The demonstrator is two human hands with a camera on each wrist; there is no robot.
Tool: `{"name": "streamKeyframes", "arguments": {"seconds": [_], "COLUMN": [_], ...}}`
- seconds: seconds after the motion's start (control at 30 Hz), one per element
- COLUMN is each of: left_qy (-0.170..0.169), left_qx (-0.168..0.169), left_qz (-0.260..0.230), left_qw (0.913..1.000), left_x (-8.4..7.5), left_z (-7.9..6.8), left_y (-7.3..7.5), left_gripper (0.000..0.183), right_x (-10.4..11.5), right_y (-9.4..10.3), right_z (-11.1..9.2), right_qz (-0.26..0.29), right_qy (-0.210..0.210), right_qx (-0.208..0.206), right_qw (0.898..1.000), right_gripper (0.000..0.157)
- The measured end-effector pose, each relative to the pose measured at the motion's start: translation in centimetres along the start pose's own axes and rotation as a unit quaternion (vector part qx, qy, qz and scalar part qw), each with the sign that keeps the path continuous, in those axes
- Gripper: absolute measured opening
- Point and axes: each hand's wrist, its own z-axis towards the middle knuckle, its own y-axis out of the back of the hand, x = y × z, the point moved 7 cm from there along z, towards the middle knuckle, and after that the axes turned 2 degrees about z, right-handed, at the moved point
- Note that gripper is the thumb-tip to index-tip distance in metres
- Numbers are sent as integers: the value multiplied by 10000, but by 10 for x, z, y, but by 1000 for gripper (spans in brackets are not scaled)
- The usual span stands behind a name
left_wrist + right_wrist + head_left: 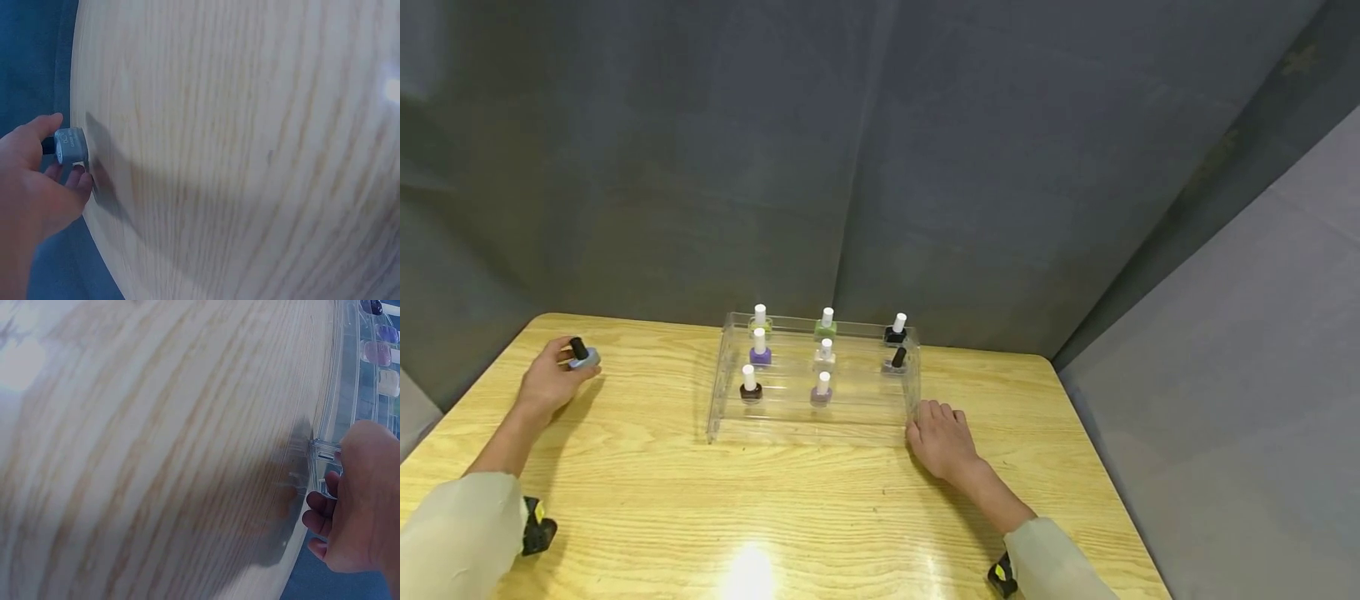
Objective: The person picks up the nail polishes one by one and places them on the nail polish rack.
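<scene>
At the left of the table, my left hand [552, 382] pinches a light blue nail polish bottle [585, 359] with a black cap. The left wrist view shows that bottle [72, 146] tilted sideways between thumb and fingers, above its shadow. A clear stepped display rack [812, 429] stands at the table's back middle and carries several nail polish bottles in rows. My right hand [942, 437] grips the rack's front right corner, its fingers curled at the side panel. Close to this hand [362, 506], the rack's clear edge [326, 450] shows in the right wrist view.
White-capped bottles on the rack include a purple one [761, 357], a green one [825, 330] and a dark one [750, 390]. A black-capped bottle [895, 364] leans at the right of the middle tier. A grey curtain [700, 167] hangs behind the wooden table [820, 517].
</scene>
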Motion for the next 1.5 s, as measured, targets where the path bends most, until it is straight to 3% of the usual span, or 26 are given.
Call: {"name": "streamKeyframes", "arguments": {"seconds": [0.17,0.3,0.47,0.6,0.87,1.1,1.27,1.5], "left_qy": [-2,19,136,-127,-1015,-1658,-2046,-2217], "left_qx": [-236,-300,-440,-552,-320,-80,241,1025], "left_qz": [386,464,302,-60,-468,-895,-863,-1147], "left_qw": [9990,9985,9985,9984,9932,9821,9747,9629], "left_x": [-3,-8,-13,-28,-81,-136,-179,-237], "left_z": [-4,-8,-12,-19,-40,-57,-70,-87], "left_y": [1,2,1,-3,-17,-33,-54,-93], "left_gripper": [55,50,61,60,50,41,36,47], "right_x": [-1,2,7,8,6,4,3,4], "right_y": [-4,-1,5,9,10,9,7,7], "right_z": [2,1,0,-1,-3,-1,0,-1], "right_qz": [-61,15,46,59,52,24,3,29], "right_qy": [9,-8,8,29,155,-8,-84,-39], "right_qx": [66,8,-94,-164,-276,-85,-9,-145], "right_qw": [10000,10000,9999,9998,9995,10000,10000,9999], "right_gripper": [29,27,26,25,27,26,27,27]}}
